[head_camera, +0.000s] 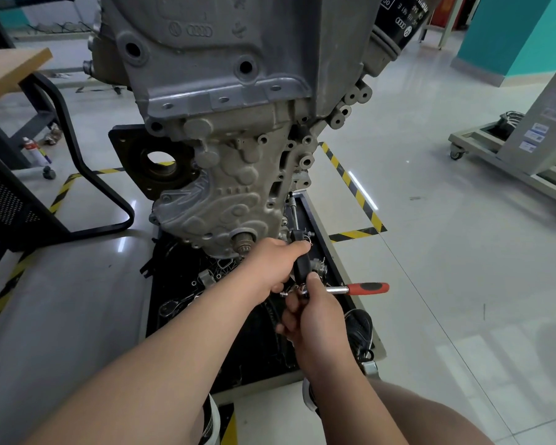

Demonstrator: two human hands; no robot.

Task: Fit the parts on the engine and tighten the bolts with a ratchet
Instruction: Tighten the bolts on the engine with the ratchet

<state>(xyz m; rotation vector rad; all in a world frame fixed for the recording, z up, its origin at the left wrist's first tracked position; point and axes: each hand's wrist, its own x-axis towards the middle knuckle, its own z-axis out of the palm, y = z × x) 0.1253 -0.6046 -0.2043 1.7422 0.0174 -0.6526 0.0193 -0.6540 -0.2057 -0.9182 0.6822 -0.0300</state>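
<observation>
A wooden desk and a black chair stand far left. The engine rises over a black tray, and its casting bears the VW and Audi-rings emblems. At the engine's lower right corner, near the tray's right edge, the left hand is wrapped round a black part. Just below, the right hand pinches the head of the ratchet, whose red-and-black handle points right. The socket seems hidden by fingers. Upper right, the oil filter shows both logos and upside-down white print.
</observation>
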